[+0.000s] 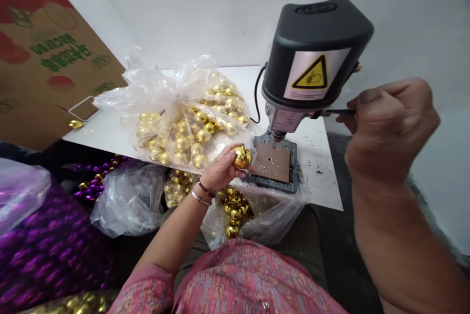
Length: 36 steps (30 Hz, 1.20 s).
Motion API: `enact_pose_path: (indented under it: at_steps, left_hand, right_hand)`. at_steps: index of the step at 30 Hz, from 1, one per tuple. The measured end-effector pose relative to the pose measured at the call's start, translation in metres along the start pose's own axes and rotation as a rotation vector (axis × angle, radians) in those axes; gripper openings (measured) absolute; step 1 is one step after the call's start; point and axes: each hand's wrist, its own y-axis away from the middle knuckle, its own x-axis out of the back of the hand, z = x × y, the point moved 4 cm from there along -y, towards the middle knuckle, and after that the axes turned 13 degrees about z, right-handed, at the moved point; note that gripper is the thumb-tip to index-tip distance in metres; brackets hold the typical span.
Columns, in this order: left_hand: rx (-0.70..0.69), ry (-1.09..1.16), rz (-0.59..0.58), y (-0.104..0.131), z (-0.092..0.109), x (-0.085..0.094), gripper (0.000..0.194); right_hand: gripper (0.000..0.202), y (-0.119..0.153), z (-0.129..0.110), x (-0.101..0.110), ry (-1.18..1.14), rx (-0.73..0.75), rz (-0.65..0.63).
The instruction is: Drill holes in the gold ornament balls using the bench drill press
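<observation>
My left hand [223,165] holds a shiny gold faceted ball [243,157] between thumb and fingers, just left of the drill's base. My right hand [389,128] is closed around the feed lever [340,111] of a black bench drill press [319,25]. The drill's chuck and thin bit [276,139] point down at a brown board [262,165] with a small dark hole. That board lies on the grey metal base [290,186]. The ball is apart from the bit.
Clear plastic bags of gold balls [181,143] rest on the white table [110,135]. Below its edge, an open plastic bag [271,221] holds more gold balls [235,211]. A purple bag [47,250] and a cardboard box [47,59] stand at left. Dark shavings lie around the base.
</observation>
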Motion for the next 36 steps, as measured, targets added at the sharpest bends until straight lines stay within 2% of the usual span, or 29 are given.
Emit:
enact_pose_path:
  at_steps: [2,4,8,12,14,17,20,24,26,30,32,36]
  left_hand:
    - [-0.021,-0.027,0.031,-0.004,-0.008,-0.008,0.075]
    - [-0.093,-0.160,0.073,-0.011,-0.011,-0.014,0.073]
    - [-0.278,-0.660,0.175,-0.026,-0.011,-0.023,0.061]
    - [-0.503,-1.139,0.251,-0.031,-0.012,-0.031,0.056]
    - [-0.595,-1.298,0.220,-0.030,-0.016,-0.034,0.059]
    - [-0.626,-1.450,0.109,-0.026,-0.024,-0.038,0.059]
    - [-0.598,-1.463,0.044,-0.023,-0.027,-0.036,0.057]
    - [-0.589,-1.265,0.004,-0.027,-0.023,-0.029,0.065]
    - [-0.523,-1.090,0.036,-0.033,-0.020,-0.023,0.065]
    - [-0.319,-0.770,0.057,-0.046,-0.021,-0.017,0.053]
    - [-0.282,-0.734,0.048,-0.050,-0.021,-0.020,0.051]
    - [-0.333,-0.831,0.089,-0.053,-0.019,-0.028,0.051]
  right_hand:
    - [0.031,-0.001,-0.003,-0.001,-0.031,-0.059,-0.013]
    - [0.031,-0.002,-0.008,-0.002,-0.063,-0.077,-0.031]
    - [0.029,-0.004,-0.015,-0.003,-0.138,-0.104,-0.038]
    - [0.031,-0.005,-0.016,-0.003,-0.163,-0.125,-0.043]
    - [0.032,-0.005,-0.016,-0.002,-0.174,-0.126,-0.043]
    - [0.033,-0.004,-0.016,-0.002,-0.183,-0.114,-0.041]
    - [0.033,-0.004,-0.017,-0.002,-0.185,-0.115,-0.044]
    - [0.033,-0.003,-0.019,-0.002,-0.200,-0.124,-0.053]
    - [0.032,-0.003,-0.020,-0.002,-0.211,-0.111,-0.051]
    - [0.030,-0.004,-0.020,-0.001,-0.204,-0.114,-0.046]
    - [0.031,-0.004,-0.021,-0.001,-0.205,-0.124,-0.052]
    - [0.031,-0.006,-0.021,-0.002,-0.229,-0.145,-0.058]
